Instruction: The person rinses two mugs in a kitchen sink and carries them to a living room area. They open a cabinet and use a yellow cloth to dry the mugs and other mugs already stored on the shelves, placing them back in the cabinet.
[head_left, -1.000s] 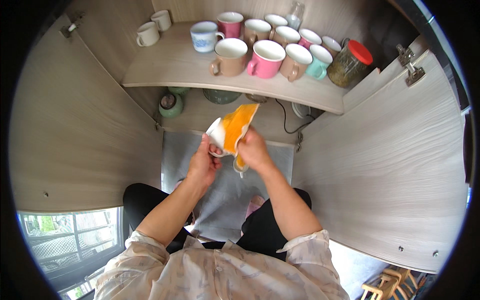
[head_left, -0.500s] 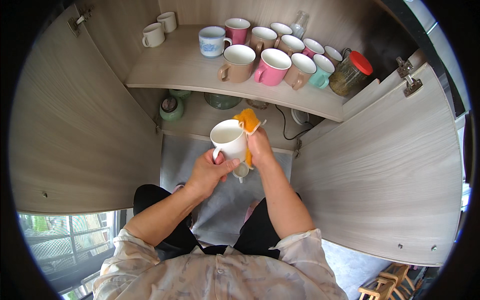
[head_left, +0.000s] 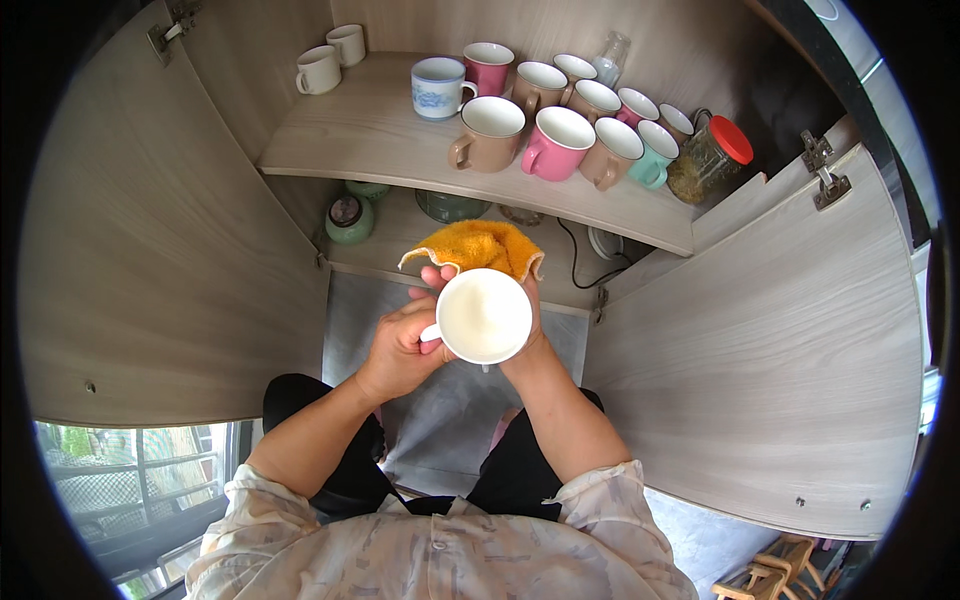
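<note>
A white mug (head_left: 485,318) is tilted so that its open mouth faces up toward me. My left hand (head_left: 396,350) is closed on it at the handle side, some fingers raised behind the rim. On its other side is my right hand (head_left: 532,322), mostly hidden behind the mug, gripping an orange cloth (head_left: 482,244) with a pale edge. The cloth spreads out along the mug's far side. Just under the mug shows a small white tip, part of something largely covered.
Ahead, a cabinet shelf (head_left: 380,140) carries several mugs, among them a pink mug (head_left: 558,145), and a red-lidded glass jar (head_left: 705,165). Below stands a green jar (head_left: 349,220) near a black cable (head_left: 575,255). Open doors flank me: left door (head_left: 170,250), right door (head_left: 760,340).
The white mug has turned its mouth toward me and come slightly right and nearer. The orange cloth, bunched at its right rim before, now spreads behind it. The cup below is mostly covered.
</note>
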